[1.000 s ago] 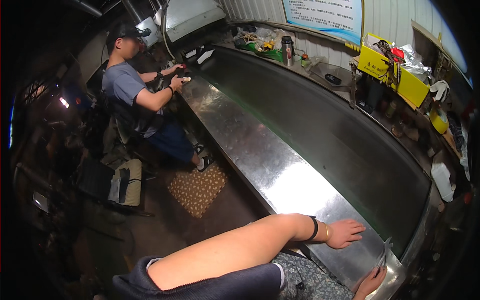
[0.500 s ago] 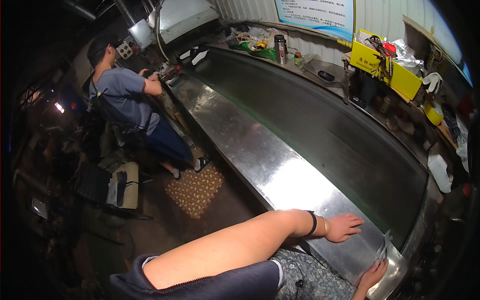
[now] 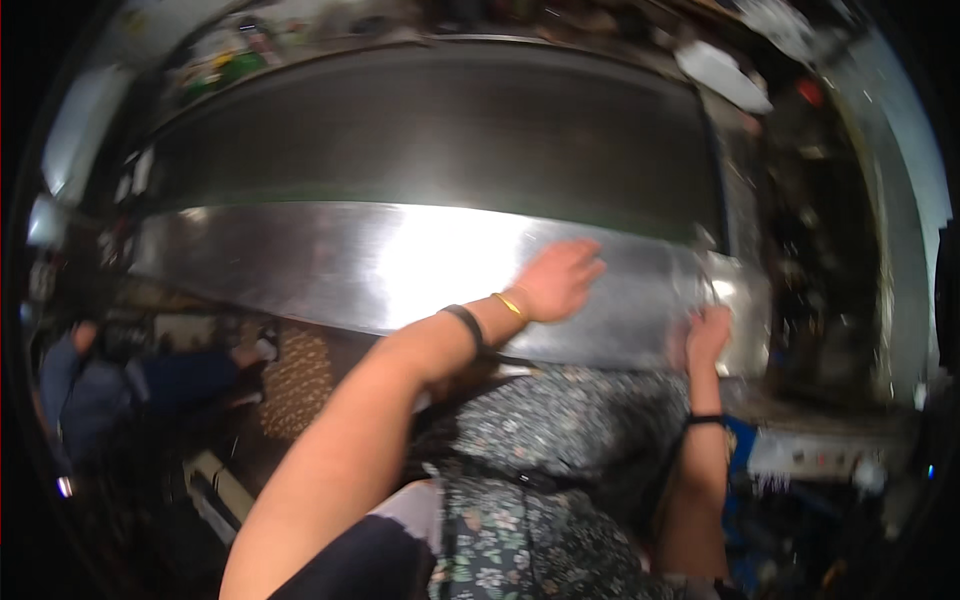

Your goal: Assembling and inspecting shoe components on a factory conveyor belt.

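Observation:
A long shiny metal worktop [image 3: 300,250] runs across in front of me. My left hand [image 3: 560,282] lies palm down on it, fingers stretched out, with nothing in them. At the worktop's right end, my right hand [image 3: 708,335] is closed, its fingers bent around the lower edge of a thin, clear, crumpled plastic sheet [image 3: 712,262]. Motion blur hides the sheet's full outline and the exact grip.
Beyond the worktop lies a wide dark belt [image 3: 450,130]. A white plastic jug [image 3: 722,75] stands at the far right. On the left is a co-worker in blue [image 3: 95,395], near a patterned mat [image 3: 297,380]. A grey control box [image 3: 815,455] sits right of my right arm.
My view has swung right and down, so the worktop now lies crosswise and the co-worker is at the lower left. My left hand stays flat on the metal; my right stays at the plastic.

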Demonstrator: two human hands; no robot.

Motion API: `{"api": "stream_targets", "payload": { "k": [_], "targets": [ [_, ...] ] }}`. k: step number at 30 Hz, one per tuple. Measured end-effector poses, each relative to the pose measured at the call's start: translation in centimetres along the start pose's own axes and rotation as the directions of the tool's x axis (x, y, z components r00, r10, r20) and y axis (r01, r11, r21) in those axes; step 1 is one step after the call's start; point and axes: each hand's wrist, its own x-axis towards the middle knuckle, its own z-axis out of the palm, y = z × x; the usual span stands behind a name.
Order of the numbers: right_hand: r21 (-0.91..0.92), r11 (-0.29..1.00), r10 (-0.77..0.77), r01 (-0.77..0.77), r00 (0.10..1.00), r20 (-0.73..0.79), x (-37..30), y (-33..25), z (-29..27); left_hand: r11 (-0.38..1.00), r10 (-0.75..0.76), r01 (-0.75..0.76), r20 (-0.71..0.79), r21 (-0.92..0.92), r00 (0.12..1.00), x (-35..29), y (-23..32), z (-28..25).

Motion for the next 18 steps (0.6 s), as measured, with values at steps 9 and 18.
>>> {"api": "stream_targets", "payload": {
  "k": [9,18],
  "targets": [
    [0.057,0.978,0.205,-0.202,0.978,-0.05,1.1,-4.6,-2.3,0.994,0.002,-0.008,0.055,0.113,0.998,0.5,1.1,0.0],
    [0.658,0.675,0.44,-0.332,0.898,0.002,-0.1,-4.4,-2.2,0.995,0.0,-0.006,0.066,0.098,0.998,0.8,1.0,-0.1]
  ]
}}
